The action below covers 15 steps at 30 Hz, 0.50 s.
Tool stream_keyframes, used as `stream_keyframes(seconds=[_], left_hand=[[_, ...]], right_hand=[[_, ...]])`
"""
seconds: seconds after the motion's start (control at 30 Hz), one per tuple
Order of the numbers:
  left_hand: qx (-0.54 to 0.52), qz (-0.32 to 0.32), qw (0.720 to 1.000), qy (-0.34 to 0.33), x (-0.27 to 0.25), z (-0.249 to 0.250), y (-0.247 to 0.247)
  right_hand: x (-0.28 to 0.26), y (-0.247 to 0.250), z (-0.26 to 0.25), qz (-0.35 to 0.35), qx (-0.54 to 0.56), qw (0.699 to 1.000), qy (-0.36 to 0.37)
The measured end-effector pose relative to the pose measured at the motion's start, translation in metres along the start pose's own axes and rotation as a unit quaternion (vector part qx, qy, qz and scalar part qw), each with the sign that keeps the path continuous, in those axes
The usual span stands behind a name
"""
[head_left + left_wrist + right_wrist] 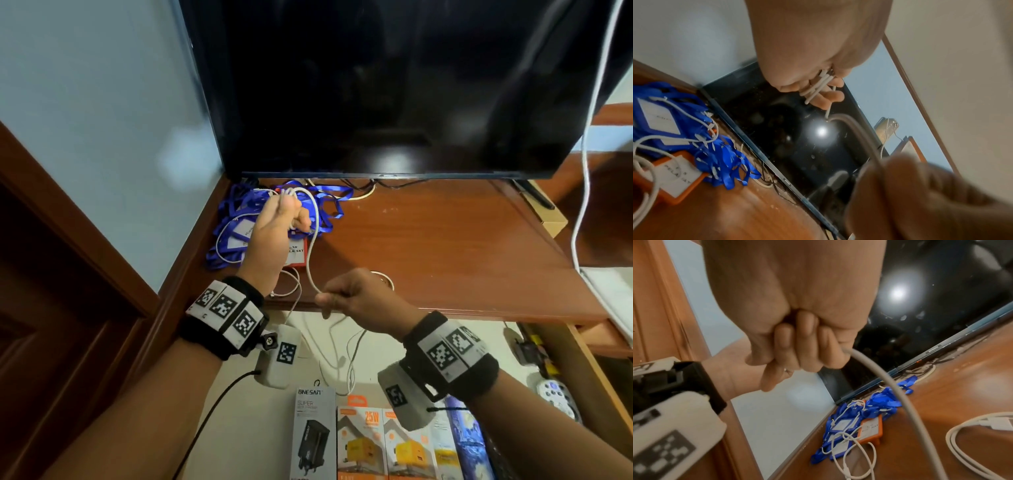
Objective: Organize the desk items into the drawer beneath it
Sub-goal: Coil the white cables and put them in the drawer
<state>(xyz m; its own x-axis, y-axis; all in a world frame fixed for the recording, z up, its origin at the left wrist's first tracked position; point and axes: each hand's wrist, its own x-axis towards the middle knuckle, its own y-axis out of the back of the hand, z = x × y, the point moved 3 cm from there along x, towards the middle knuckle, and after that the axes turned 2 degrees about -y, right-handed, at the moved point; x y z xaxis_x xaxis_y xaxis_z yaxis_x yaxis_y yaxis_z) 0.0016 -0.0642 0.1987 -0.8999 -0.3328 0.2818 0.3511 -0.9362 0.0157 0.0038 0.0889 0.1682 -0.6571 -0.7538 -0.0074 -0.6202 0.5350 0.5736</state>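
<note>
Midway: left hand [270,233] grips coiled white cable [310,246], right hand [359,298] pinches its tail; lanyards [236,209] remain on desk [445,246].

**White cable wound in hand above cluttered desk**

A white cable [310,240] is looped in several turns around the fingers of the left hand [270,236], raised above the wooden desk [445,246]; its free length curves down to the right hand [356,298], which pinches it near the desk's front edge. Beneath them a tangle of blue lanyards [239,212] with badge holders and an orange badge holder [869,430] lies at the desk's back left corner. A thinner white cable [855,449] sprawls over the pile, and another coiled white cable [970,439] rests to the right. The open drawer [582,356] below holds boxed chargers [363,442]
</note>
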Motion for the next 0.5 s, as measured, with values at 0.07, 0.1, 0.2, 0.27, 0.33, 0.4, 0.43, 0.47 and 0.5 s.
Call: stream_keyframes(seconds=[0.07, 0.1, 0.2, 0.27, 0.33, 0.4, 0.43, 0.47, 0.5], left_hand=[[0.031, -0.034, 0.999, -0.007, -0.004, -0.001, -0.003], [0.047, -0.051, 0.998, -0.009, -0.006, -0.002, -0.005], [0.105, -0.100, 0.989, -0.005, -0.009, -0.008, -0.007], [0.127, -0.118, 0.985, 0.005, -0.011, -0.011, -0.006], [0.119, -0.130, 0.984, 0.016, -0.011, -0.013, -0.003], [0.098, -0.155, 0.982, 0.050, -0.012, -0.014, 0.000], [0.071, -0.174, 0.979, 0.077, -0.013, -0.015, 0.001], [0.034, -0.194, 0.975, 0.106, -0.014, -0.015, 0.000], [-0.004, -0.214, 0.968, 0.132, -0.016, -0.014, -0.001]], right_hand=[[-0.001, 0.004, -0.006, -0.022, 0.029, 0.999, -0.002], [-0.002, 0.006, -0.009, -0.029, 0.052, 0.998, -0.006], [-0.004, 0.014, -0.014, -0.012, 0.104, 0.994, 0.006], [-0.005, 0.023, -0.015, 0.021, 0.124, 0.992, 0.022], [-0.006, 0.033, -0.014, 0.068, 0.138, 0.988, 0.028], [-0.006, 0.045, -0.009, 0.129, 0.137, 0.982, 0.029], [-0.006, 0.050, -0.006, 0.161, 0.134, 0.977, 0.032], [-0.006, 0.055, -0.003, 0.190, 0.132, 0.972, 0.037], [-0.005, 0.058, -0.001, 0.215, 0.130, 0.967, 0.044]])
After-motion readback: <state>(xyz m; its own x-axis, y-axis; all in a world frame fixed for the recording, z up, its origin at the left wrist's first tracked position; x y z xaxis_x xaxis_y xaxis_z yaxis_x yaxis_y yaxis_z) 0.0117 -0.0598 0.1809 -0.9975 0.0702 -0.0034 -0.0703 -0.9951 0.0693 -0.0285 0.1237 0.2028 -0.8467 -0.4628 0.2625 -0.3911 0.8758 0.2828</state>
